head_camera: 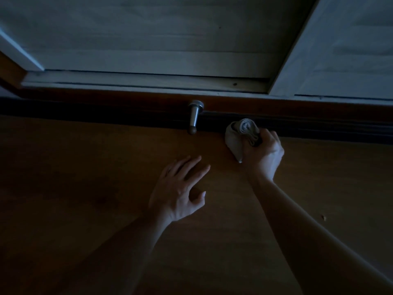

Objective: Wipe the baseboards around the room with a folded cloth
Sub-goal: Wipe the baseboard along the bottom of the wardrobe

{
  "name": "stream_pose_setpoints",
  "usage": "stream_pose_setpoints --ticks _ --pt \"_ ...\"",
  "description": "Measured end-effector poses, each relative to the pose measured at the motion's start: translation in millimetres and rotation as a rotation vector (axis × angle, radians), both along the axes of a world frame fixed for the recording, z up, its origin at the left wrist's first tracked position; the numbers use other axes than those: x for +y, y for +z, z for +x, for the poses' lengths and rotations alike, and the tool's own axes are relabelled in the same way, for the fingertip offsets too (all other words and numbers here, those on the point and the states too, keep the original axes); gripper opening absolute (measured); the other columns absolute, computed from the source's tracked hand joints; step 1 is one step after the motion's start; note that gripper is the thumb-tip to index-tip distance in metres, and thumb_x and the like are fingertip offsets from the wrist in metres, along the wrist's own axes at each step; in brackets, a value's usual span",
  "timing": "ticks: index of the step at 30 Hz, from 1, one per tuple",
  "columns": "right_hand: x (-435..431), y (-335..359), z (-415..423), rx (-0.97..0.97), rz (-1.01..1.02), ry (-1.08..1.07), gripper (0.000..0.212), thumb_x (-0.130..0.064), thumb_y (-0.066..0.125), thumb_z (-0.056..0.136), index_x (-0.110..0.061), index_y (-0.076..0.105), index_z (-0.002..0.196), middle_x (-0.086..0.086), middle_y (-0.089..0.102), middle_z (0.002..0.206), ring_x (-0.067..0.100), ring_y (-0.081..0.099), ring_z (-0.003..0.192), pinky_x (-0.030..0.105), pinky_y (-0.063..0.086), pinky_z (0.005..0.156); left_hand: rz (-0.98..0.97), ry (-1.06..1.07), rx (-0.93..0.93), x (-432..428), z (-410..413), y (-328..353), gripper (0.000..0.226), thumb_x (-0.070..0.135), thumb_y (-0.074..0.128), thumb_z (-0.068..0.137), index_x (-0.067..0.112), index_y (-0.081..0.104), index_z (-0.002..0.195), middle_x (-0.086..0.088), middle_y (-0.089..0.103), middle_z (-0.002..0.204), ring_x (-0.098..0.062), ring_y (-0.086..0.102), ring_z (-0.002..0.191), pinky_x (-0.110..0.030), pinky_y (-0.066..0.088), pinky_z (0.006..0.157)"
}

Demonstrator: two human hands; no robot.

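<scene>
The room is dim. A brown wooden baseboard [297,107] runs across the view where the pale wall meets the floor, with a dark shadowed strip under it. My right hand [264,155] grips a folded, rolled-up light grey cloth [239,136] and holds it against the foot of the baseboard, just right of a door stop. My left hand [180,190] is flat on the wooden floor with fingers spread, holding nothing, below and left of the cloth.
A metal door stop [194,116] with a dark rubber tip sticks out from the baseboard, close to the left of the cloth. Pale wooden panelling [161,39] rises above. Brown wooden floor [85,188] fills the lower view. The baseboard bends at the far left.
</scene>
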State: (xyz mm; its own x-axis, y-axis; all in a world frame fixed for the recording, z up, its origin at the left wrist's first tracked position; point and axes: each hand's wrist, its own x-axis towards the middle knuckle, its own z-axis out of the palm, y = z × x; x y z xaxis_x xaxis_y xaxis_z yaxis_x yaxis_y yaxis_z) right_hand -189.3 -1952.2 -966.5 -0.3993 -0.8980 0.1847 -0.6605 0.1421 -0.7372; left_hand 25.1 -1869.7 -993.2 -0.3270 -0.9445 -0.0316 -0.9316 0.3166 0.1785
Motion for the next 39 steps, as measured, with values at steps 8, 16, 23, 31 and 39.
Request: stream_pose_setpoints --ticks 8,16,23,31,39 --pt "-2 3 -26 0.032 0.014 0.048 0.017 -0.02 0.071 0.085 -0.005 0.064 0.09 0.004 0.059 0.091 0.007 0.045 0.074 0.007 0.027 0.058 -0.021 0.049 0.062 3 -5 -1 0.061 0.053 0.05 0.089 0.033 0.048 0.147 0.003 0.042 0.155 -0.02 0.036 0.142 -0.034 0.018 0.117" --pt "-2 4 -38 0.043 -0.011 0.131 0.02 -0.023 0.07 0.086 -0.004 0.065 0.092 0.007 0.06 0.093 0.014 0.051 0.077 0.021 0.031 0.062 -0.004 0.39 0.03 20 -66 8 0.067 0.069 0.042 0.088 0.034 0.05 0.145 -0.004 0.045 0.151 -0.026 0.037 0.132 -0.054 0.038 0.111" --pt "-8 15 -38 0.006 0.057 0.221 0.017 -0.019 0.069 0.086 -0.003 0.067 0.093 0.009 0.063 0.096 0.024 0.058 0.084 0.026 0.034 0.066 0.062 0.378 0.024 30 -73 -1 0.079 0.086 0.032 0.084 0.05 0.023 0.154 0.007 0.01 0.168 -0.023 0.008 0.153 -0.047 0.0 0.122" --pt "-3 15 -68 -0.015 0.073 0.146 0.015 -0.018 0.068 0.086 -0.003 0.065 0.089 0.009 0.063 0.095 0.018 0.054 0.08 0.025 0.032 0.067 0.149 0.416 -0.031 25 -87 8 0.084 0.091 0.018 0.078 0.055 0.009 0.153 0.008 0.004 0.168 -0.025 0.001 0.154 -0.055 0.001 0.121" --pt "-1 5 -115 0.037 0.02 0.101 0.015 -0.018 0.068 0.086 -0.004 0.064 0.087 0.009 0.061 0.09 0.012 0.046 0.075 0.027 0.033 0.066 0.004 0.302 0.054 18 -118 -5 0.067 0.076 0.032 0.093 0.047 0.03 0.153 0.009 0.021 0.166 -0.021 0.009 0.154 -0.045 -0.003 0.124"
